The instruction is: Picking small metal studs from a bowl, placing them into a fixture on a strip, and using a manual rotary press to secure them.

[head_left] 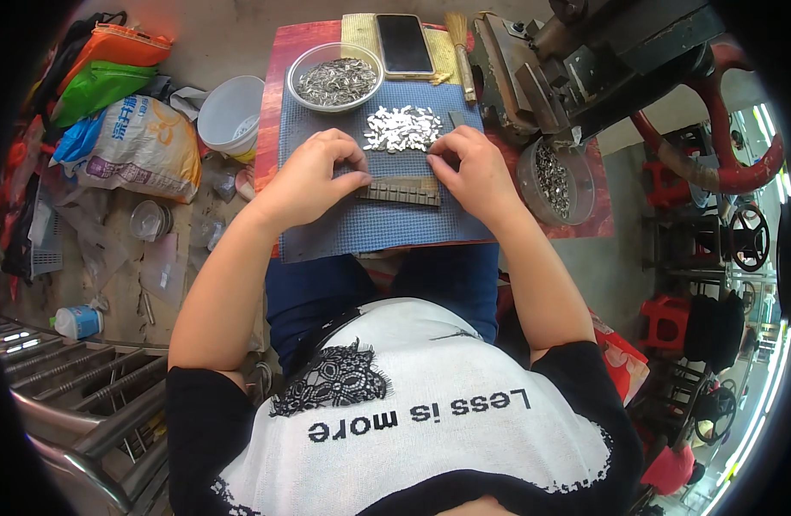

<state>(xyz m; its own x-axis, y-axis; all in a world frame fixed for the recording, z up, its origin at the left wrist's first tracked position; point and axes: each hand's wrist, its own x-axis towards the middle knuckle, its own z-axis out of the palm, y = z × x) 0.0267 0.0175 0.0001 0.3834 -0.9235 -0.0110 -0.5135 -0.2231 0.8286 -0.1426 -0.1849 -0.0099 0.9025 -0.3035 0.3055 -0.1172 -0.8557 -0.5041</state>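
A blue textured mat (314, 236) lies in front of me, with a loose pile of small, shiny white-silver pieces (402, 129) on it. Nearer to me rests a slotted metal bar (401, 192), a row of notches along its length. My left hand (322, 175) is at the bar's left end, thumb and index finger drawn together; whatever is between them is too small to make out. At the right edge of the pile my right hand (473, 172) makes a pinch, its fingertips hiding anything they hold.
A clear bowl (293, 84) of small metal parts stands at the back left, beside a phone (404, 45) and a brush (459, 53). To the right are a heavy machine (546, 82) and another bowl of parts (587, 193). A white bucket (226, 107) and sacks (146, 142) lie left.
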